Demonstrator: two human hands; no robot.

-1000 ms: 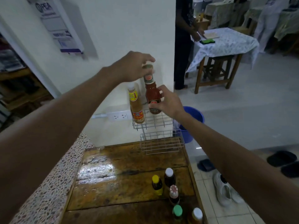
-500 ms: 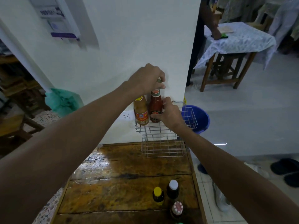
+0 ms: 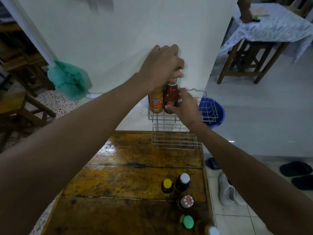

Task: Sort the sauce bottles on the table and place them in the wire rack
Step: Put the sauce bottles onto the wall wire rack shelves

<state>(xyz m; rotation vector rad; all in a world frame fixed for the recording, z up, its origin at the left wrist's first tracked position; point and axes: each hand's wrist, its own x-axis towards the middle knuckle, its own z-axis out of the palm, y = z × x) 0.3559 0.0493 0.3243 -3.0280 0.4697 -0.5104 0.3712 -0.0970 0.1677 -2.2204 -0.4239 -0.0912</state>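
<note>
A green mop head (image 3: 68,78) on a pale handle leans against the white wall (image 3: 118,39) at the left, with dark wooden furniture (image 3: 18,68) beside it. A blue bucket (image 3: 216,112) stands on the pale floor at the corner of the wall, and further back is a wooden table under a patterned cloth (image 3: 271,29). On the tiles at the right lie a white shoe (image 3: 227,192) and dark slippers (image 3: 298,173).

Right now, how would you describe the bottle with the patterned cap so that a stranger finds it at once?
Start at the wooden table below the wire rack. Near its right edge stands a cluster of bottles; the wanted bottle sits in the middle of it. Only its cap is red and white, the others' plain.
</note>
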